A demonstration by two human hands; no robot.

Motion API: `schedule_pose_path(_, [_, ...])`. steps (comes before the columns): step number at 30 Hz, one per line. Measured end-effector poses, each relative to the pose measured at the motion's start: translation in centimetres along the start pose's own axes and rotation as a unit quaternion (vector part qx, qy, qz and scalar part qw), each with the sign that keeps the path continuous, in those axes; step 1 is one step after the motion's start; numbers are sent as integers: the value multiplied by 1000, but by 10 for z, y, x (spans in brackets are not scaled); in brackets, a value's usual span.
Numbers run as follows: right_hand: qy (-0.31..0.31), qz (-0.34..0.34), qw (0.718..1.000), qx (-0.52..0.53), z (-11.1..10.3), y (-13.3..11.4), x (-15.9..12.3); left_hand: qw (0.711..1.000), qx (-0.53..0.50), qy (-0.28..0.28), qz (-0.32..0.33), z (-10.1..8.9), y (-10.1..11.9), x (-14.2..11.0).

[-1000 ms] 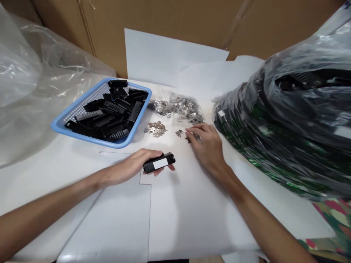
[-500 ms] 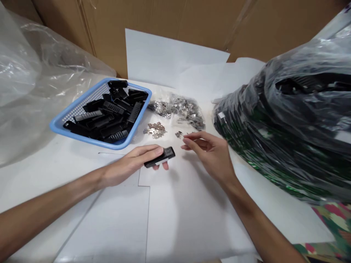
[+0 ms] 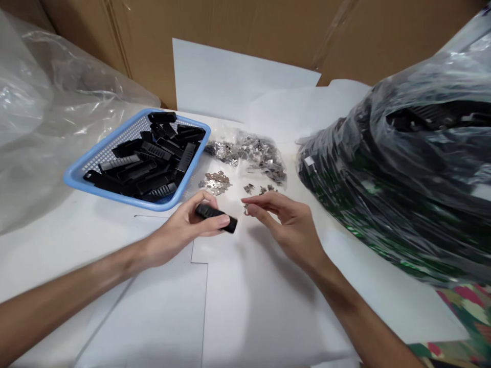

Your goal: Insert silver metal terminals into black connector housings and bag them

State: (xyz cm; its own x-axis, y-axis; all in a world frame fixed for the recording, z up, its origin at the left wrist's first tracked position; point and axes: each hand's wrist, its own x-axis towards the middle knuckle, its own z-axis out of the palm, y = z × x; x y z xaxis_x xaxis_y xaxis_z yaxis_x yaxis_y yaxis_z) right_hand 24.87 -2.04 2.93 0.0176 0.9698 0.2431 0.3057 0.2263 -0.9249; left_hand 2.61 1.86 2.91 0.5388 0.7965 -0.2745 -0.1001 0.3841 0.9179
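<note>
Above the white table, my left hand (image 3: 192, 223) is closed around a black oblong plastic part (image 3: 217, 217), its thumb lying along the top. To the right of it, my right hand (image 3: 282, 222) pinches a small silvery metal clip (image 3: 246, 209) between thumb and fingertips. A short gap separates the clip from the black part. Just beyond my right fingers lie a few loose metal clips (image 3: 249, 188) on the table. A flat heap of small metal plates (image 3: 216, 182) sits beyond my left hand.
A blue basket (image 3: 161, 205) full of black plastic parts stands at the left. Clear bags of metal pieces (image 3: 261, 153) lie at the back. A large plastic sack (image 3: 345, 168) of dark parts bulges along the right. Cardboard (image 3: 238, 25) closes off the rear.
My right hand has drawn a metal clip nearer, away from the loose clips. My left hand has turned the black part, so its right end now points down toward me.
</note>
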Motion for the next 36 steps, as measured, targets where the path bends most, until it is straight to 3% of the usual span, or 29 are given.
schedule_pose_path(3, [13, 15, 999, 36, 6, -3, -5, 997, -55, 49, 18, 4, -7, 3])
schedule_pose_path(6, [39, 4, 998, 46, 14, -6, -10, 997, -51, 45, 31, 5, -11, 4])
schedule_pose_path(10, [74, -56, 995, 20, 24, -7, -13, 997, 35, -11, 70, 2, -14, 1])
schedule_pose_path(15, [91, -92, 991, -16, 30, -2, -11, 984, 152, -38, 80, 4, -12, -6])
schedule_pose_path(25, [61, -215, 966, -128, 33, 5, -10, 972, 211, 3, 101, 10, -16, -11])
schedule_pose_path(29, [-40, -191, 978, -79, 23, 11, -7, 967, 226, -3, 118, 9, -14, -13])
schedule_pose_path(31, [-62, -180, 980, -56, 19, 13, -7, 965, 234, -9, 118, 8, -13, -13])
schedule_pose_path(36, [16, -148, 988, -48, 22, 11, -13, 939, 311, 19, 148, 7, -16, -13])
